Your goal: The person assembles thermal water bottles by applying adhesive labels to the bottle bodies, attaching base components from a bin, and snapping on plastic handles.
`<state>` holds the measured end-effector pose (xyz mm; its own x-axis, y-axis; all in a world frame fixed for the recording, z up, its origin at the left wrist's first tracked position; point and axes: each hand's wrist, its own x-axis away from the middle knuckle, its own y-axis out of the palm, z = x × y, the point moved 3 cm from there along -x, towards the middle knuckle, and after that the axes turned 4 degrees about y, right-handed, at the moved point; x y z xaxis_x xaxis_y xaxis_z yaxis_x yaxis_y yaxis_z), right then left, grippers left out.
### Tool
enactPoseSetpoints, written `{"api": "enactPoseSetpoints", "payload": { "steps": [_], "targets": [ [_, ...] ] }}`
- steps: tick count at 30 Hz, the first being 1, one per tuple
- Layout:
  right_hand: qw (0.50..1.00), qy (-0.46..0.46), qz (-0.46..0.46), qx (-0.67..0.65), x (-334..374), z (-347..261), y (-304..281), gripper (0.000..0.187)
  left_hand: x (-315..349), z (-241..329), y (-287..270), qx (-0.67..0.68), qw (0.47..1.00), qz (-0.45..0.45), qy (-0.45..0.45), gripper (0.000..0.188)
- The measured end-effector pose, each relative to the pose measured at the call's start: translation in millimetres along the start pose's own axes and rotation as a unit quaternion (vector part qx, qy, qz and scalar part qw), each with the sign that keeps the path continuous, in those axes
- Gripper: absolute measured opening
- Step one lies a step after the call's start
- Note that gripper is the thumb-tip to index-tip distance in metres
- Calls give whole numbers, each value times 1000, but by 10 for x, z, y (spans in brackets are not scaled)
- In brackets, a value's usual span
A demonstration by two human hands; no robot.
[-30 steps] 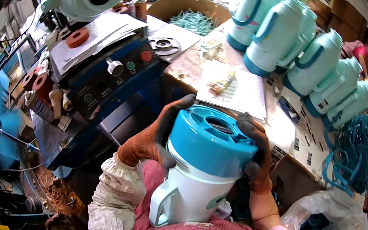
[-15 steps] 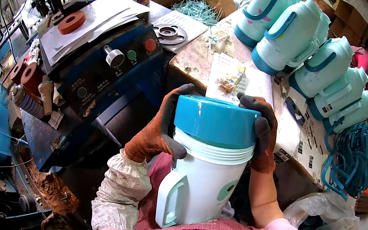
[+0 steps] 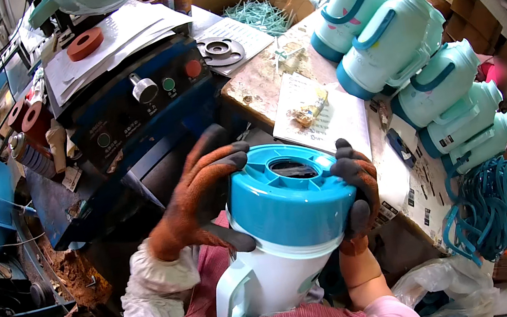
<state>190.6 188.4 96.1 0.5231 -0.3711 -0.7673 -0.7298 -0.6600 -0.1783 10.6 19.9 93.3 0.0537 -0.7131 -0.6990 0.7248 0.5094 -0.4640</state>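
Note:
A pale mint plastic jug (image 3: 270,282) with a side handle stands tilted against my apron. Over its upper end sits a glossy blue base part (image 3: 295,215), its ribbed top and round central opening facing up. My right hand (image 3: 359,188), in a brown and dark grey work glove, is closed around the right side of the blue part. My left hand (image 3: 197,197), gloved alike, is open at its left side, fingers spread and thumb low near the seam. Whether its fingertips press on the rim I cannot tell.
Several mint jugs with blue bases (image 3: 391,44) stand on the worktable at right, above a bundle of blue straps (image 3: 487,208). A notebook (image 3: 297,102) lies near the table edge. At left is a machine control panel (image 3: 132,104); behind, a cardboard drum (image 3: 257,15) of thin sticks.
The blue part has tipped so its ribbed top shows, and the threads below it are now mostly covered. My left hand has loosened, its fingers spreading apart. My right hand stays on its side.

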Motion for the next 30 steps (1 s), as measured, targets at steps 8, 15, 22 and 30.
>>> {"api": "enactPoseSetpoints", "payload": {
  "steps": [8, 15, 22, 30],
  "targets": [
    [986, -10, -147, 81, -45, -215, -40, 105, -212, 432, -69, -113, 988, -108, -3, 99],
    [992, -34, -108, 62, 8, 72, 111, 86, -246, 425, 141, -137, 986, -85, -40, 88],
    [995, 15, -21, -94, -5, 328, 445, 19, 60, 219, 157, -93, 992, 26, -76, 81],
    [902, 108, -118, -401, 71, 489, 732, 53, 350, 523, 38, -5, 985, 113, -128, 82]
  ]
}}
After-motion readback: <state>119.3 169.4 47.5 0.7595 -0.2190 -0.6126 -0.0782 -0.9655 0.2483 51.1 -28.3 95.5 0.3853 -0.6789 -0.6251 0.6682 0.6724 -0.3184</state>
